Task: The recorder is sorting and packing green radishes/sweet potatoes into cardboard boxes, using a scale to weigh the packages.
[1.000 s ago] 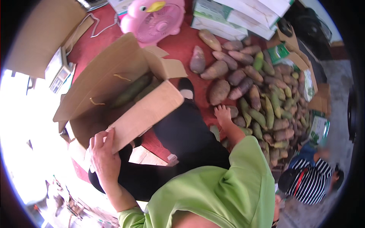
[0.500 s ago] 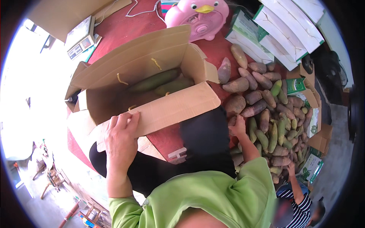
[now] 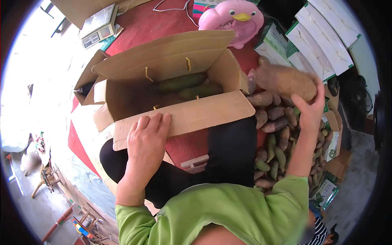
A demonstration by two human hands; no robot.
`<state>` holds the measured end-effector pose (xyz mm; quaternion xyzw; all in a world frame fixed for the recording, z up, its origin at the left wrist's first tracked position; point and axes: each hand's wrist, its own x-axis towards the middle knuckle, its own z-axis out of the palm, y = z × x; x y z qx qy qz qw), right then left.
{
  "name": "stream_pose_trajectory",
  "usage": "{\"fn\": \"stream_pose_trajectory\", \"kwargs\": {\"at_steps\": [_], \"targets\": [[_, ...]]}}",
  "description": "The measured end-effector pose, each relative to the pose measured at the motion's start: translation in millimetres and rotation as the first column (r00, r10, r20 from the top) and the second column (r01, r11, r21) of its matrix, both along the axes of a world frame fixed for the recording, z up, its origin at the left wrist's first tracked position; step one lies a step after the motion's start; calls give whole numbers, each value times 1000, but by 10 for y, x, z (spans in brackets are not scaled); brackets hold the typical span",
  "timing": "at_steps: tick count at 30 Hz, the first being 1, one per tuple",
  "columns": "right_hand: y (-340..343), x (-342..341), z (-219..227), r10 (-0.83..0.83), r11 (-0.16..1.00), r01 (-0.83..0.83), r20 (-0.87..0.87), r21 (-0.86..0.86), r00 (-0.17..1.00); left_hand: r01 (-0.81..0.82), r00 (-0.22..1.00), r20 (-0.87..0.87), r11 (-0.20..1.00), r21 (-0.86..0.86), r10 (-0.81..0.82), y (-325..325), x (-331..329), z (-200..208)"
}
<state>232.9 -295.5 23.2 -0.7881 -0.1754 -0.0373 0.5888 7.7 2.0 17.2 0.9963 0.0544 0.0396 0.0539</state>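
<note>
An open cardboard box (image 3: 220, 67) stands in front of me, its long flaps raised and yellow cord loops on its inner walls. Inside it lie long green vegetables (image 3: 179, 83). My left hand (image 3: 148, 136) rests on the near flap (image 3: 204, 110), fingers bent over its upper edge. Out to the right, my right hand (image 3: 312, 106) grips a large, thick brown root vegetable (image 3: 288, 83) by its right end, raised above the heap and slightly blurred. Below it spreads a pile of brown, purplish and green root vegetables (image 3: 281, 134).
A pink bird-faced plastic basin (image 3: 228, 16) sits at the back on the red cloth (image 3: 163, 18). White and green boxes (image 3: 318, 36) are stacked at back right. A scale (image 3: 98, 26) stands at back left. Part of another person in a striped top (image 3: 320, 232) shows at lower right.
My right hand has risen from the pile toward the back right, now with the large brown vegetable in it. My left hand stays on the flap. The other person's hand has left view.
</note>
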Motion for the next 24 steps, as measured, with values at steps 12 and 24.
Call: {"fn": "stream_pose_trajectory", "kwargs": {"at_steps": [12,24], "targets": [[2581,-22,-564,538,636,-524,-160,-566,827,5,1000,-12,1000,-17,-5,20,0,-29],[2349,19,-343,844,447,-831,-150,-332,515,17,1000,-1,998,-52,-17,48,59,-10]]}}
